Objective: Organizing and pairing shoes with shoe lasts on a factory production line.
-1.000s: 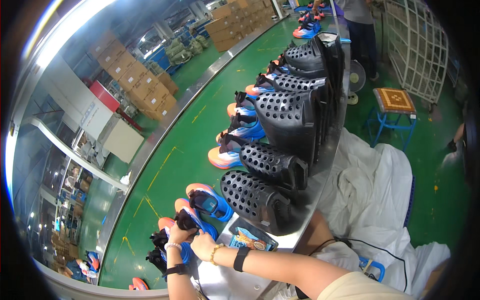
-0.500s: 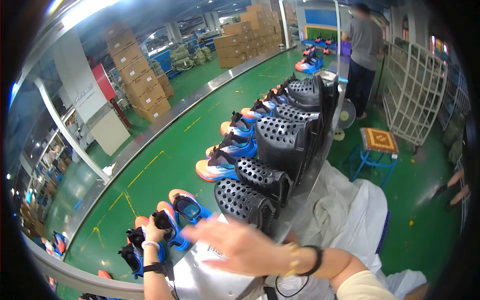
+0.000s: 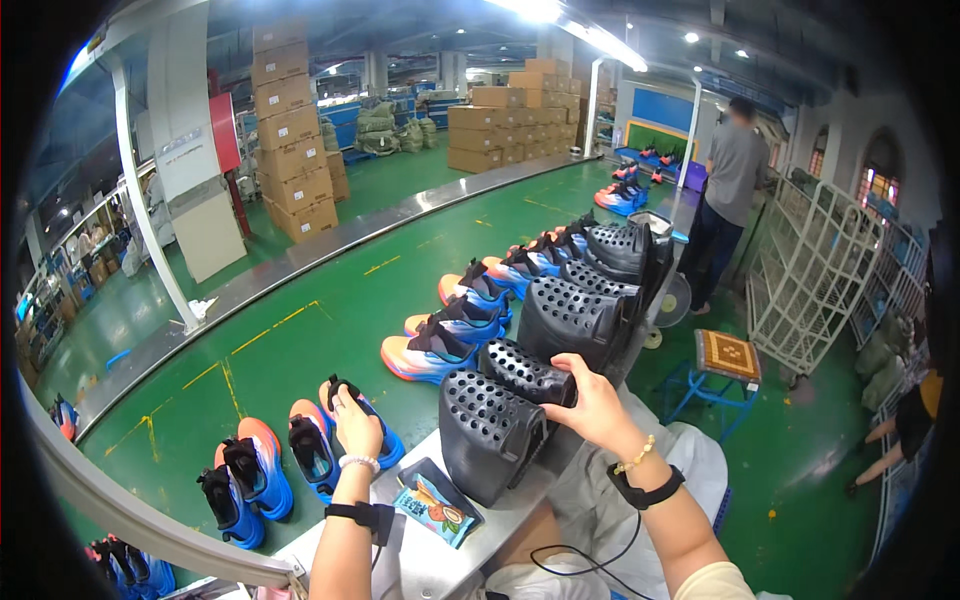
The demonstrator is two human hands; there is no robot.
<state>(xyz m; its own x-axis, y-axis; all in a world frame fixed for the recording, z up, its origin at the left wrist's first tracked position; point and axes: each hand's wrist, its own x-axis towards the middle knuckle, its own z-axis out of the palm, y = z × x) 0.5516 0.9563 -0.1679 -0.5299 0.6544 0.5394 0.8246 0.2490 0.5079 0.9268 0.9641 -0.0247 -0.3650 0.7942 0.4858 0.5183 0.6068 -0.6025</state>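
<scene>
My left hand is closed on the collar and black tongue of a blue and orange sneaker on the green belt. Beside it on the left stand several more sneakers, toes pointing away. My right hand grips the back end of a black, hole-dotted, shoe-shaped form, thumb and fingers on either side. Just nearer stands a taller black perforated form on the metal ledge. Further black forms reach away behind, with a row of sneakers along their left.
A blue snack packet lies on the metal ledge between my forearms. To the right are a stool with blue legs, a fan and white wire racks. A person stands at the far right. Stacked cartons stand beyond the belt.
My right hand has swung right and away, from above the ledge to a black form. My left hand has moved to another sneaker on the right. The snack packet has come into view.
</scene>
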